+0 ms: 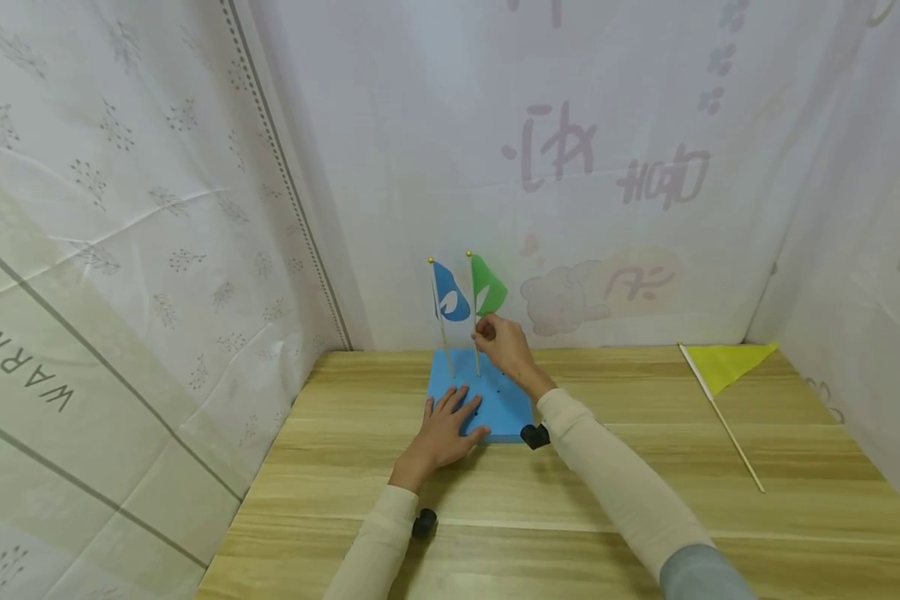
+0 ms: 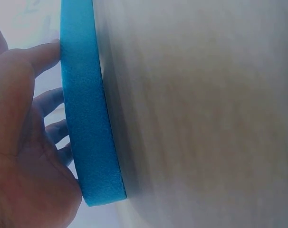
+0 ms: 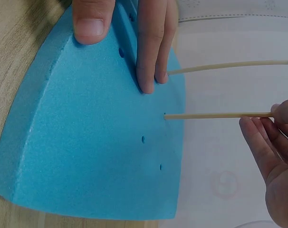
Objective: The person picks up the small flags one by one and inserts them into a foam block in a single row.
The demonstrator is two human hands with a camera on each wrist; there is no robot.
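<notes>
A blue foam board (image 1: pixel 506 417) with small holes lies on the table. My left hand (image 1: pixel 442 429) rests on its front left part with fingers spread; the left wrist view shows the fingertips on the top face of the foam board (image 2: pixel 87 109). With thumb and fingers, my right hand (image 1: pixel 504 343) pinches the stick of a green flag (image 1: pixel 487 283). In the right wrist view that stick (image 3: pixel 215 116) has its lower end in a hole. A blue flag (image 1: pixel 452 292) stands on its own stick in the board, just left of the green one.
A yellow triangular flag (image 1: pixel 727 365) on a stick lies on the wooden table (image 1: pixel 630 542) at the right. Behind the table hangs a pale printed curtain (image 1: pixel 420 167), close to the board's far edge. More curtain encloses both sides.
</notes>
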